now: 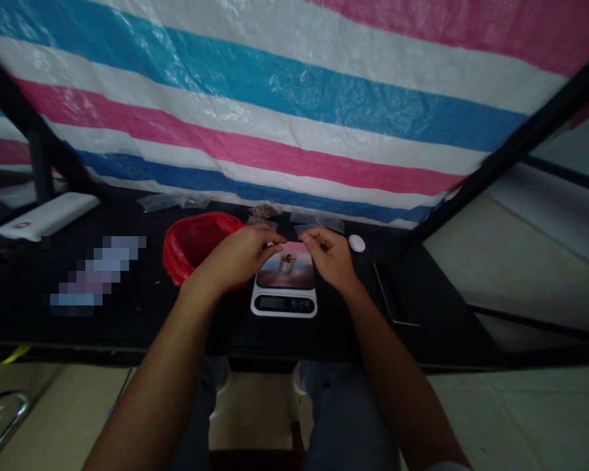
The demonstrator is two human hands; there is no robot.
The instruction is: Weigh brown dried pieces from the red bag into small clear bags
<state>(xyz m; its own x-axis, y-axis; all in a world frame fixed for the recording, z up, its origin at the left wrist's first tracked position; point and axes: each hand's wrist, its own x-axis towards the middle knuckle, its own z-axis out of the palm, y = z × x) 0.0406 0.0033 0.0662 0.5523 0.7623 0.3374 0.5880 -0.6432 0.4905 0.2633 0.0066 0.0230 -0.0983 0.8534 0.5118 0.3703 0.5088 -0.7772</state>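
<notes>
A white kitchen scale stands on the black table in front of me, with a small metal cup on its plate. Brown pieces, too small to name, fill the cup to its rim. My left hand hovers by the scale's upper left, fingers bent in a pinch; whatever lies between them is hidden. At the upper right of the plate is my right hand, its thumb and fingers pinched together near a clear plastic bag. Whether it grips that bag I cannot make out.
Left of the scale sits a red plastic bag, open at the top. Behind are a bag of brown pieces and a flat clear bag. A white round object and a phone lie right; a white box lies far left.
</notes>
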